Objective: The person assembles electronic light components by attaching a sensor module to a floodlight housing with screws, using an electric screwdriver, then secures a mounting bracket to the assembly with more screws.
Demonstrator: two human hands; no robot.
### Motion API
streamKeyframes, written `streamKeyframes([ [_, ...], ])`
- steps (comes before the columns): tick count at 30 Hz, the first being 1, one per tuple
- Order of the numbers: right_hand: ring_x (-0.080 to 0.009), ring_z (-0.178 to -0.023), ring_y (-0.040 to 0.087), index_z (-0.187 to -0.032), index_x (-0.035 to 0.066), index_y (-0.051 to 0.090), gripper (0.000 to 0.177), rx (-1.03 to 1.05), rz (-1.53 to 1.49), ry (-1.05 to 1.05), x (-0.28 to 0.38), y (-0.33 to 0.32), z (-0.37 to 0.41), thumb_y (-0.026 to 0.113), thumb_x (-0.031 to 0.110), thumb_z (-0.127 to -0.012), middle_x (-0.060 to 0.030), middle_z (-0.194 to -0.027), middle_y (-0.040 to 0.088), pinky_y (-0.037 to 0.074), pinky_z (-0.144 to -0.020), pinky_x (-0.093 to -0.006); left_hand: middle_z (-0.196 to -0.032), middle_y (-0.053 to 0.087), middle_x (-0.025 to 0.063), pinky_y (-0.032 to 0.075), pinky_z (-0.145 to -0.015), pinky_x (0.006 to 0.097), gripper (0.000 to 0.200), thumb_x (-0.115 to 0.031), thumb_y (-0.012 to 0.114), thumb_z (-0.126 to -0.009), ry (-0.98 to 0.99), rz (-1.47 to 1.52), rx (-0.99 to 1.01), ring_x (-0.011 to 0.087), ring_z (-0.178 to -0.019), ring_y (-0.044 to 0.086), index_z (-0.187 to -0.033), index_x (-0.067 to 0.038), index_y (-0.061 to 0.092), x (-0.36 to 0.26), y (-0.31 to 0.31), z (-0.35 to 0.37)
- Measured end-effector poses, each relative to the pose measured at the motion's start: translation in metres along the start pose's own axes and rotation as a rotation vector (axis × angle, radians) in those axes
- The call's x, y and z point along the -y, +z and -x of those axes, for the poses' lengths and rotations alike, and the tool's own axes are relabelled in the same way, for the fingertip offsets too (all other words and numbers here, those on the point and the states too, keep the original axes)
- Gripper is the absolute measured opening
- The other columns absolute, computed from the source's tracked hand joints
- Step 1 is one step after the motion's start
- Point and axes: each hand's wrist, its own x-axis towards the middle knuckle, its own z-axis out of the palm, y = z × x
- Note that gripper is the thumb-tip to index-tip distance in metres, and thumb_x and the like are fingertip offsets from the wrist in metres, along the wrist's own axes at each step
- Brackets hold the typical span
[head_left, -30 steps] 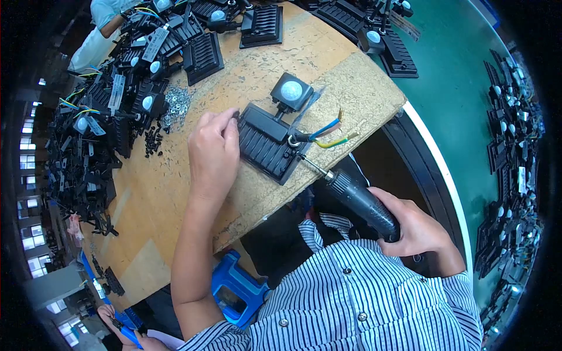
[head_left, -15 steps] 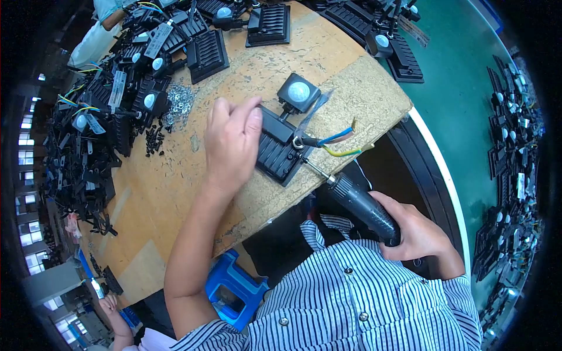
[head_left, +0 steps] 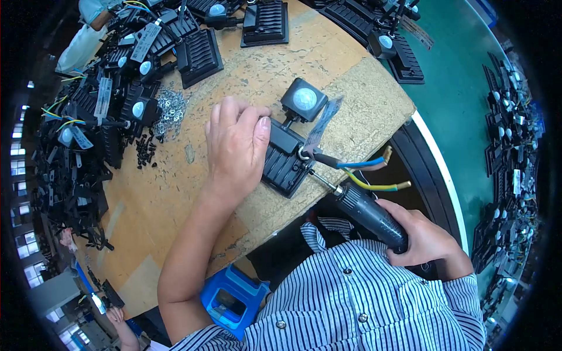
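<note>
My left hand (head_left: 237, 146) lies over the left side of a black finned lamp housing (head_left: 282, 167), its fingers pressed around the edge. The housing rests on the worn wooden table (head_left: 257, 216) and carries a black sensor head with a white dome (head_left: 304, 99). Blue, brown and yellow-green wires (head_left: 374, 186) stick out from its cable, beside a clear tag (head_left: 325, 124). In my right hand (head_left: 424, 237) is a black power screwdriver (head_left: 372, 216), its bit touching the housing's lower right edge.
Several finished-looking lamp housings (head_left: 199, 55) crowd the table's far side. Small metal rings (head_left: 171, 111) and black screws (head_left: 145, 151) lie in piles at the left. A blue stool (head_left: 234, 298) stands below the edge. Another person's hand (head_left: 116, 314) shows at lower left; a green belt (head_left: 451, 88) runs at right.
The view has shifted slightly. The wires and the tag have swung a little, and the wires now reach further right. Both hands keep their hold, with the screwdriver still against the housing.
</note>
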Motion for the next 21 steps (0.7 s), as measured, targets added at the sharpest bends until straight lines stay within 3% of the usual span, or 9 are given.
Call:
streamKeyframes([
  [10, -0.0277, -0.081, 0.064, -0.139, -0.002, 0.021, 0.088, 0.123, -0.068, 0.047, 0.005, -0.012, -0.002, 0.069, 0.010, -0.065, -0.0206, -0.094, 0.059, 0.049, -0.075, -0.0326, -0.090, 0.047, 0.0118, 0.036, -0.080, 0.0410, 0.017, -0.015, 0.053, -0.086, -0.015, 0.049, -0.016, 0.0291, -0.089, 0.045, -0.093, -0.002, 0.062, 0.001, -0.001, 0.001],
  [14, -0.0229, -0.082, 0.064, -0.139, -0.001, 0.021, 0.089, 0.214, -0.269, 0.114, 0.002, -0.015, -0.008, 0.068, 0.006, -0.065, -0.0174, -0.096, 0.060, 0.049, -0.077, -0.0316, -0.090, 0.047, 0.0120, 0.036, -0.080, 0.0413, 0.017, -0.015, 0.053, -0.086, -0.027, 0.054, -0.018, 0.0293, -0.088, 0.044, -0.093, -0.002, 0.061, 0.001, -0.002, 0.000],
  [17, -0.0201, -0.080, 0.063, -0.139, -0.001, 0.022, 0.087, 0.259, -0.379, -0.022, -0.013, -0.015, -0.009, 0.067, 0.004, -0.065, -0.0164, -0.094, 0.060, 0.050, -0.076, -0.0311, -0.086, 0.047, 0.0128, 0.037, -0.077, 0.0359, 0.022, -0.011, 0.045, -0.089, 0.027, -0.016, -0.016, 0.0257, -0.084, 0.046, -0.095, 0.003, 0.061, 0.002, -0.003, -0.001],
  [20, -0.0179, -0.079, 0.061, -0.140, 0.001, 0.021, 0.089, 0.356, -0.631, -0.001, -0.021, -0.012, -0.012, 0.068, 0.003, -0.065, -0.0129, -0.092, 0.059, 0.050, -0.075, -0.0301, -0.086, 0.047, 0.0128, 0.037, -0.077, 0.0357, 0.022, -0.012, 0.044, -0.089, 0.036, -0.024, -0.022, 0.0258, -0.083, 0.046, -0.095, 0.003, 0.061, 0.003, -0.002, -0.001],
  [21, -0.0171, -0.078, 0.061, -0.141, 0.002, 0.020, 0.090, 0.302, -0.435, -0.004, -0.017, -0.014, -0.013, 0.068, 0.003, -0.065, -0.0113, -0.092, 0.058, 0.050, -0.074, -0.0298, -0.086, 0.047, 0.0128, 0.037, -0.077, 0.0356, 0.023, -0.012, 0.044, -0.089, 0.029, -0.006, -0.020, 0.0257, -0.083, 0.046, -0.095, 0.003, 0.061, 0.003, -0.002, -0.002],
])
